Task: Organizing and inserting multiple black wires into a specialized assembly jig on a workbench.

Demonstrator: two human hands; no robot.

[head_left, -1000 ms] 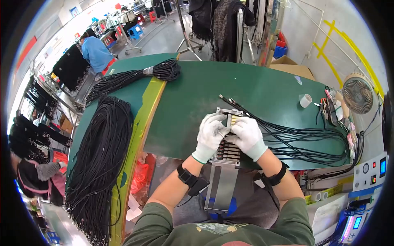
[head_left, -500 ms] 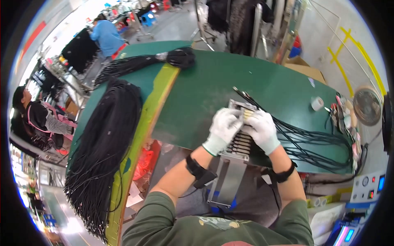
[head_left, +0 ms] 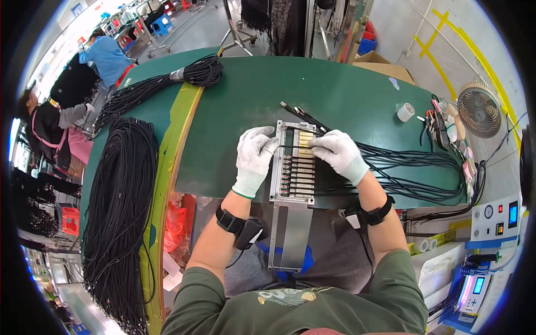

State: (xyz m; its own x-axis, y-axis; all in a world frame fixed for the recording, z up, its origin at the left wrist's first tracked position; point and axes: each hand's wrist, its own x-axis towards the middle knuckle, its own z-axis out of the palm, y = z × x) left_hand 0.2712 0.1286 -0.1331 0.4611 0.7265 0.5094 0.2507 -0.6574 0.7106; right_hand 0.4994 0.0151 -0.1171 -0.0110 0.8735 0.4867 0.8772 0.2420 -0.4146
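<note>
A metal fixture (head_left: 276, 187) with a row of slots stands at the table's near edge. Several short black cable ends lie side by side in its lower slots, and the upper slots show yellow. A thin black cable (head_left: 290, 146) stretches across the upper part of the fixture between my two gloved hands. My left hand (head_left: 254, 159), in a white glove, pinches it at the fixture's left side. At the right side my right hand (head_left: 339, 156), also in a white glove, closes thumb and fingers on it. Loose black cables (head_left: 413, 159) run off to the right behind my right hand.
A large bundle of black cables (head_left: 120, 206) and a tied bundle (head_left: 151, 84) lie on the left. A white tape roll (head_left: 405, 112), pliers (head_left: 427, 128) and a fan (head_left: 479, 110) are at the right. Two people work at the far left. A green table (head_left: 240, 84) spreads ahead.
My hands have moved apart to either side of the fixture, uncovering its slots, with a cable now visible between them. The whole view has shifted, too.
</note>
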